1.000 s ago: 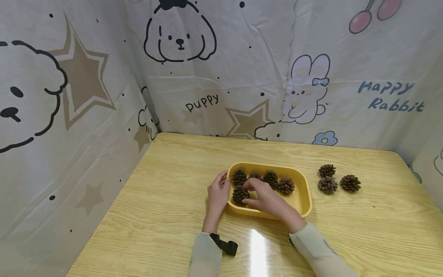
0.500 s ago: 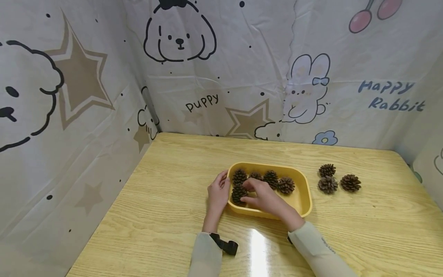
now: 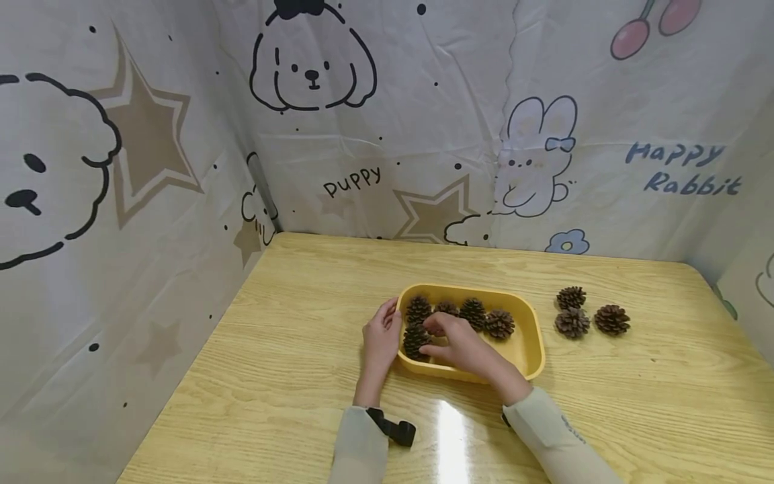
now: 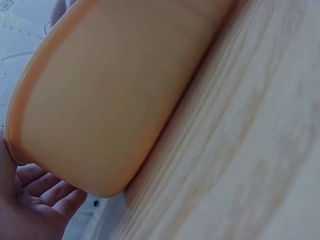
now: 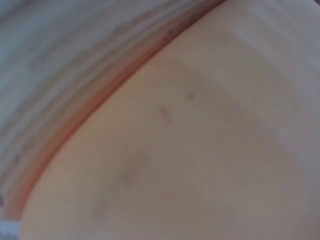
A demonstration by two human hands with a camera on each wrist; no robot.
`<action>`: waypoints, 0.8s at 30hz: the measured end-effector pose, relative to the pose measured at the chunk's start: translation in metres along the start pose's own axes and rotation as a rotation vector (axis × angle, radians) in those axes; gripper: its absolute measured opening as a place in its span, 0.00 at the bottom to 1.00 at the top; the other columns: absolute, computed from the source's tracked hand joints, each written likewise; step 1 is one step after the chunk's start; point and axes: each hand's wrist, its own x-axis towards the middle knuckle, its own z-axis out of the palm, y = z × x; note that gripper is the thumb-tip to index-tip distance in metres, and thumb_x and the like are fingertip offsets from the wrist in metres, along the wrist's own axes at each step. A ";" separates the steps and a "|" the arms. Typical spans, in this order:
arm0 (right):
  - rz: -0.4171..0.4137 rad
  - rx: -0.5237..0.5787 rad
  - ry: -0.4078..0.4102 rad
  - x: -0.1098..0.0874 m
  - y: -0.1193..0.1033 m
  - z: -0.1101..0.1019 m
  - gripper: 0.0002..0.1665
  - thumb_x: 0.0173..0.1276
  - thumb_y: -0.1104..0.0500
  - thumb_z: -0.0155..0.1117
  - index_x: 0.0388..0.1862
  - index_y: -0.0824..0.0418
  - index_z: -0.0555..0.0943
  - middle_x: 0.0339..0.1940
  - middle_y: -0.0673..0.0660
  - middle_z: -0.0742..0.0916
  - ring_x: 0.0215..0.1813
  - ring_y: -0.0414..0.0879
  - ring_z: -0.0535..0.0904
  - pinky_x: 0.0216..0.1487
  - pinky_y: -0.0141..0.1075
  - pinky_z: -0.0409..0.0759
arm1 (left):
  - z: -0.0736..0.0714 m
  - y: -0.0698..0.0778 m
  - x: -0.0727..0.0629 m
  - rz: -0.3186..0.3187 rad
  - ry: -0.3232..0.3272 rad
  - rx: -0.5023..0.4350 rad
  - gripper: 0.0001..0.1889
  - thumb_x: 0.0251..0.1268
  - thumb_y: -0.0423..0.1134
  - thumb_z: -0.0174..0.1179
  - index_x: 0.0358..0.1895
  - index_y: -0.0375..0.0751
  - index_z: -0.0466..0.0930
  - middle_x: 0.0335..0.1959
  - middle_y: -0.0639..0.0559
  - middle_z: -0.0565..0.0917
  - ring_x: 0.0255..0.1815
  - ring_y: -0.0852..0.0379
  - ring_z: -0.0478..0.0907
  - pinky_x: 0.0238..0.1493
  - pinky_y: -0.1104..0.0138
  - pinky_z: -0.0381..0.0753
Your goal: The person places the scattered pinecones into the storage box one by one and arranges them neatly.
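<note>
A yellow plastic tray (image 3: 531,336) holds several brown pine cones, most of them along its far side. My right hand (image 3: 462,343) reaches in over the near rim, thumb and fingers bent about the right side of the pine cone (image 3: 416,341) in the near left corner. My left hand (image 3: 381,336) rests against the outside of the tray's left end. In the left wrist view, the fingers (image 4: 47,192) lie by the tray's outer wall (image 4: 100,100). The right wrist view has the tray's outer wall (image 5: 175,150) close up and blurred, with no fingers in sight.
Right of the tray, three pine cones lie on the wooden table (image 3: 290,323): a far one (image 3: 571,297), a near one (image 3: 572,323) and a right one (image 3: 612,320). A printed cloth (image 3: 375,134) hangs behind and along the left side.
The pine cone at my right hand has shifted slightly left and nearer, toward the tray's corner, and the thumb has moved a little left. My left hand and the tray have stayed put.
</note>
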 end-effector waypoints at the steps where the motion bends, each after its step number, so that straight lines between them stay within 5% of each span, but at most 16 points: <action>1: 0.003 0.004 -0.003 0.000 0.000 0.000 0.21 0.64 0.55 0.69 0.52 0.64 0.78 0.49 0.60 0.86 0.50 0.53 0.84 0.51 0.45 0.86 | 0.000 0.000 0.000 -0.001 0.000 -0.001 0.18 0.73 0.37 0.51 0.63 0.39 0.77 0.56 0.38 0.83 0.58 0.45 0.82 0.60 0.57 0.84; 24: -0.019 0.047 0.059 -0.010 0.005 0.001 0.23 0.64 0.56 0.69 0.54 0.66 0.79 0.50 0.61 0.86 0.53 0.55 0.84 0.55 0.46 0.85 | 0.003 -0.005 -0.006 0.037 0.021 0.005 0.18 0.73 0.37 0.51 0.62 0.39 0.77 0.55 0.37 0.83 0.57 0.44 0.82 0.58 0.57 0.84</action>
